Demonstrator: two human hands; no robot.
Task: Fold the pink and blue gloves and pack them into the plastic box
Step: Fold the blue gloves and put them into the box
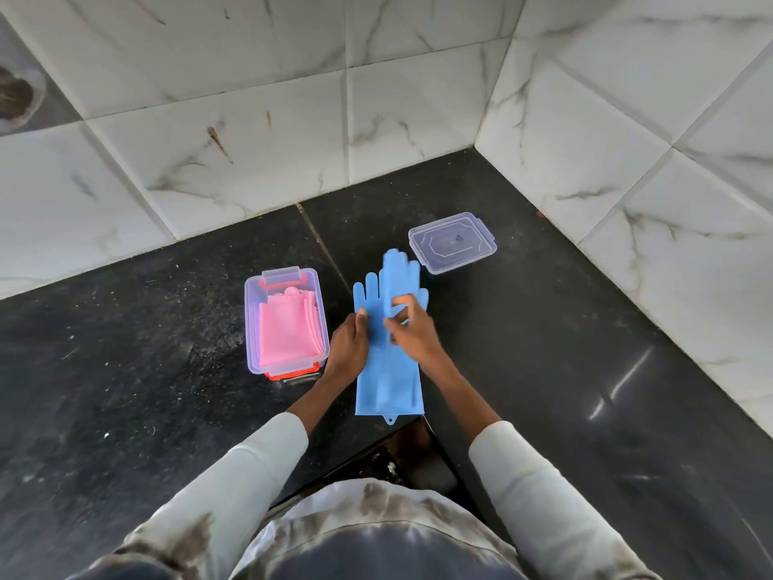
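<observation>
The blue gloves [387, 370] lie stacked flat on the dark table [543, 370], fingers pointing away, cuffs toward the person. The left hand [349, 345] presses on their left edge at palm level, fingers loosely extended. The right hand [412, 328] pinches the glove material near the middle. The pink gloves [286, 328] sit folded inside the plastic box [251, 311], just left of the left hand. The clear lid [454, 240] rests apart, beyond the glove fingertips.
</observation>
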